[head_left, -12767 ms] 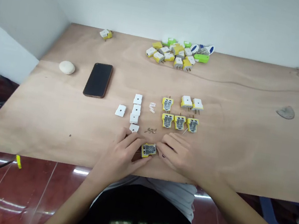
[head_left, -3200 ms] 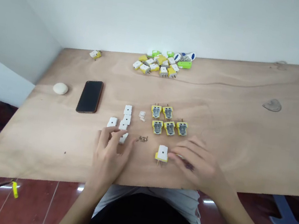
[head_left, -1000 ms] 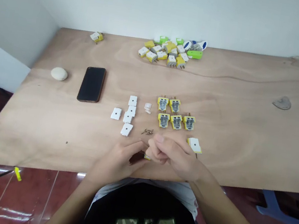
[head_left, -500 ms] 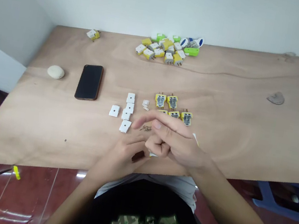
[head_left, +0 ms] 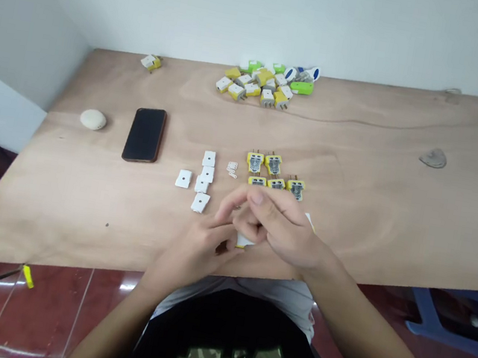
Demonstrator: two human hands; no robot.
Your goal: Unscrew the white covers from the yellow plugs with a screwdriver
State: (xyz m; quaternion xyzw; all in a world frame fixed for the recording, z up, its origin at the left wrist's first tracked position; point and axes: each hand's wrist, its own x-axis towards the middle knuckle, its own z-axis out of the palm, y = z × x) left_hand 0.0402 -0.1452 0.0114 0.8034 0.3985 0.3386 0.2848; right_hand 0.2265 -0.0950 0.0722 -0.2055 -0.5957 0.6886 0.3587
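Observation:
My left hand [head_left: 195,245] and my right hand [head_left: 281,229] meet near the table's front edge, both closed around a small white and yellow plug [head_left: 244,240], mostly hidden by fingers. Just beyond my hands lie several opened yellow plug halves [head_left: 272,172] with metal parts showing. To their left sit several white plug covers [head_left: 203,179] and a few small white pieces [head_left: 232,169]. Another white-topped plug [head_left: 309,221] peeks out behind my right hand.
A black phone [head_left: 145,134] and a pale oval object [head_left: 93,119] lie at the left. A pile of yellow, white and green plugs [head_left: 264,82] sits at the back, with a lone plug [head_left: 151,61] far left. A grey scrap [head_left: 435,158] is at right on the wooden table [head_left: 375,214].
My right hand has lowered and closed over the plug held by my left hand; a moment ago its fingers were stretched above. The screws by the covers are now hidden behind my fingers.

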